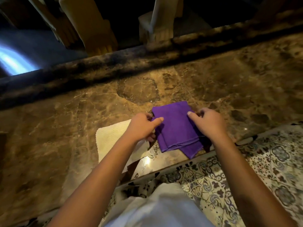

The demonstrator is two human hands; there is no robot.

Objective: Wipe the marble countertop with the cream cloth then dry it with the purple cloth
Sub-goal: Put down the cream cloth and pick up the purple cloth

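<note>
A folded purple cloth (176, 128) lies on the brown marble countertop (65, 122) near its front edge. My left hand (142, 126) pinches the cloth's left side, thumb on top. My right hand (208, 122) pinches its right side, thumb on top as well. A cream cloth (113, 138) lies flat on the marble just left of the purple one, partly under my left wrist.
A raised marble ledge (147, 56) runs along the back of the counter. Wooden chair legs (96, 33) stand beyond it in the dark. Patterned floor tiles (246, 174) show below the counter's front edge at the right.
</note>
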